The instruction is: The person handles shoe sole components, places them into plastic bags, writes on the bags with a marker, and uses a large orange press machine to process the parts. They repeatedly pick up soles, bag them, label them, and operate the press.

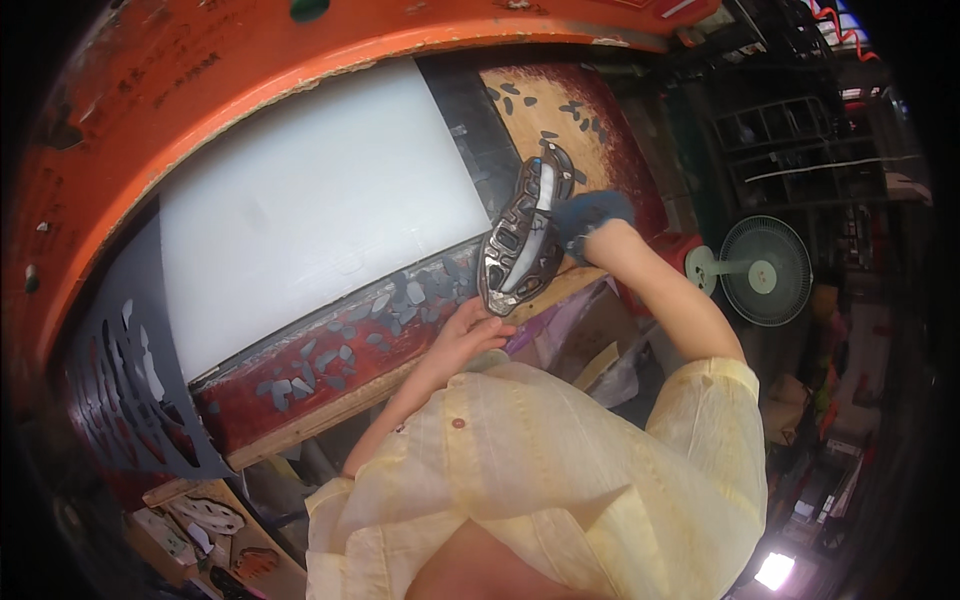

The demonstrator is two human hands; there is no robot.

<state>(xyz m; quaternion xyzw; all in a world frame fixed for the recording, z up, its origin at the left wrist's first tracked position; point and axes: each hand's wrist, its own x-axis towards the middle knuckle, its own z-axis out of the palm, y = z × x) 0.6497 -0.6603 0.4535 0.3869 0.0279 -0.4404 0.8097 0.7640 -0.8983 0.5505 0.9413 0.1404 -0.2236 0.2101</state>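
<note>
A dark metal cutting die (515, 232), long and curved like a shoe sole, stands tilted over the table's right end. Several openings run through it, and pale strips show along its right side. My left hand (468, 338) is bare and grips the die's near end with its fingertips. In a dark blue knitted glove, my right hand (595, 216) is closed against the die's right side. The gloved fingertips are hidden, so whether they hold the die or a small tool does not show. Small dark grey offcuts (585, 120) lie on the worn wooden board (540, 95) beyond the die.
A large white board (320, 210) lies to the left. More grey scraps (340, 350) cover the red table edge. A cut-out dark sheet (130, 370) hangs at the far left. An orange machine beam (220, 95) arches overhead. A fan (765, 270) stands at right; a wooden tray (255, 500) sits lower left.
</note>
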